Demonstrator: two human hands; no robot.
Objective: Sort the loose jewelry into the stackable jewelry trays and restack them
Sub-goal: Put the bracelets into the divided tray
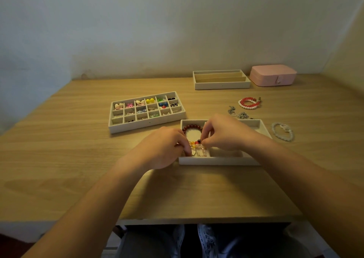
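Observation:
A cream tray with wide compartments lies before me. In its left compartment sits a dark red bead bracelet, and below it a multicoloured bead bracelet with pale pink beads. My left hand and my right hand both pinch the multicoloured bracelet inside that compartment. A grid tray filled with small earrings and charms stands to the left. A third tray with long slots lies at the back.
Loose on the wooden table to the right lie a red and white pearl bracelet, a silver chain and a clear bead bracelet. A pink jewelry case sits at the back right by the wall.

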